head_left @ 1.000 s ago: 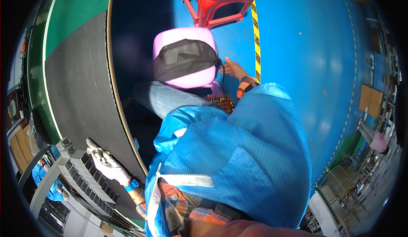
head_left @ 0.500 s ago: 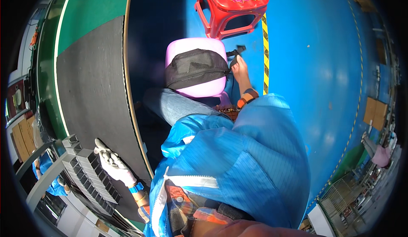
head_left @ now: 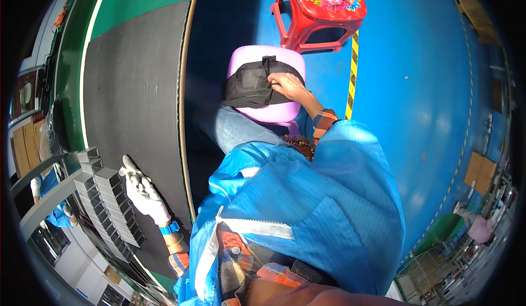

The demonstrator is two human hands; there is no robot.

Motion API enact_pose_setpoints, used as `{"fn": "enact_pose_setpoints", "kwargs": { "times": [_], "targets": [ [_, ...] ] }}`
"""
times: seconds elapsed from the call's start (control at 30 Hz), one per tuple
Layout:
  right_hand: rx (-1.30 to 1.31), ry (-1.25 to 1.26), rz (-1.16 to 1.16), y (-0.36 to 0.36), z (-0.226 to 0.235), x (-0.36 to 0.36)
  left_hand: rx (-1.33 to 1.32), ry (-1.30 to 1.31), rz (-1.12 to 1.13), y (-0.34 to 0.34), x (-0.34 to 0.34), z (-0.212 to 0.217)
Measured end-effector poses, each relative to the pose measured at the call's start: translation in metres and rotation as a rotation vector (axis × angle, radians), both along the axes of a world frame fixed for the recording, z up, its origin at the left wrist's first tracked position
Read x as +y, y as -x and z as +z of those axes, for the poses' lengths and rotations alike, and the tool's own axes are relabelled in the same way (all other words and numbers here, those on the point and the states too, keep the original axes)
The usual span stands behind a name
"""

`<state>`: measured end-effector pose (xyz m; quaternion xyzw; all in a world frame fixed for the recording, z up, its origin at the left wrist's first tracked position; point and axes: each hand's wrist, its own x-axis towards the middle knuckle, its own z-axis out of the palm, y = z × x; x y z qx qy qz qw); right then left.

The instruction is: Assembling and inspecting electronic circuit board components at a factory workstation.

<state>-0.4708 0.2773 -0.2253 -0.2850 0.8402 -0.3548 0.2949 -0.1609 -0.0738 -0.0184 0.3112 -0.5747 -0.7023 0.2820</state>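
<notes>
A purple-pink plastic stool (head_left: 267,114) stands before me on the blue floor, with a black mesh pouch (head_left: 241,86) lying across its seat. My bare right hand (head_left: 290,86) is on the pouch, its fingers closed on the black fabric near a short strap (head_left: 269,62). On the left, my left hand (head_left: 145,196) in a white glove with grey finger coating lies by the black mat (head_left: 131,97), beside a row of grey slotted holders (head_left: 109,207). Its fingers are loosely extended, and I see nothing held in them.
A red plastic stool (head_left: 331,26) with a flower print stands beyond the pink one. Yellow-black tape (head_left: 353,67) marks the blue floor. Grey rails (head_left: 49,202) rise at the left. Another person in blue (head_left: 55,196) is at the far left; cardboard boxes (head_left: 481,173) stand far right.
My right hand has moved left from the pouch's right end onto its middle, and the strap end now lies over the seat. The view has shifted slightly; my left hand stays near the holders.
</notes>
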Motion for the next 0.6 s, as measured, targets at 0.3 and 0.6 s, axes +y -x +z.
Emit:
{"fn": "enact_pose_setpoints", "kwargs": {
  "times": [0.3,0.6],
  "targets": [
    [0.13,0.112,0.204,0.007,0.006,-0.021,0.27,-0.374,0.065,0.019,0.016,0.01],
    [0.369,-0.013,0.149,0.021,0.011,-0.08,-0.138,0.321,-0.041,0.016,0.011,0.04]
  ]
}}
